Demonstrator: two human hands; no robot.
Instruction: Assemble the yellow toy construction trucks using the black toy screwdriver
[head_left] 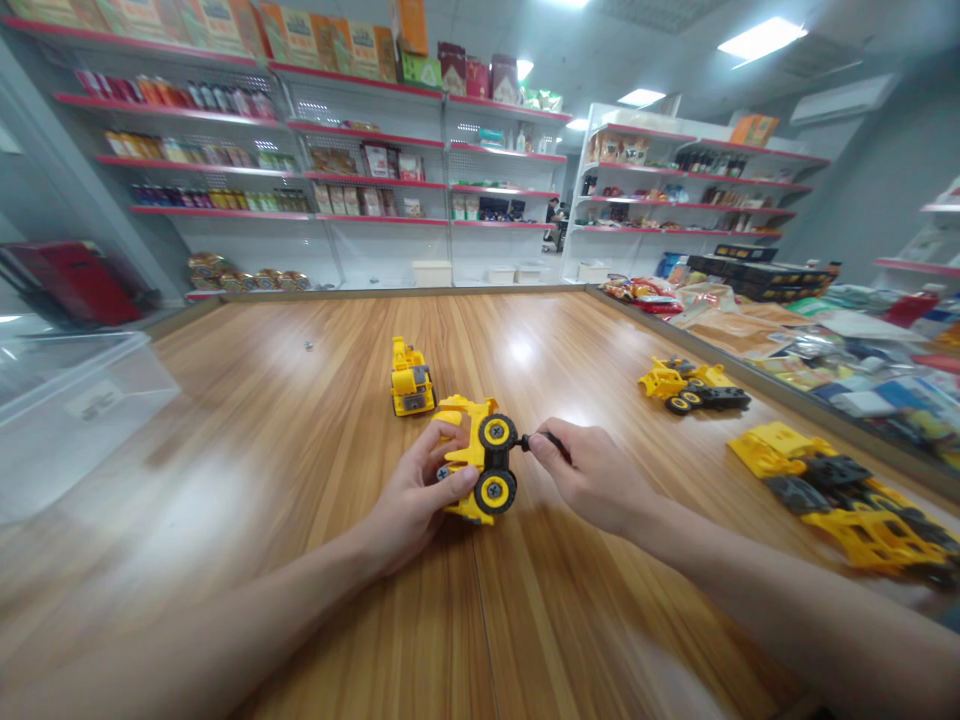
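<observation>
Tilted on its side, a yellow toy truck [469,455] is gripped by my left hand [420,490], thumb across its body near the wheels. Two black wheels with yellow hubs and cross-slotted screws face me. My right hand [589,470] is closed round the dark handle of a small screwdriver [551,443], which points left at the truck's underside near the upper wheel. Whether its tip touches a screw, I cannot tell. Just beyond the truck stands another yellow toy vehicle [411,378] on the wooden table [322,420].
Yellow and black toy vehicle parts [694,385] lie to the right, with a larger group of parts [840,490] nearer me. A clear plastic bin [82,410] is at the left. A tiny metallic piece [308,345] lies far left. Packaged goods [840,350] are heaped beyond the right edge.
</observation>
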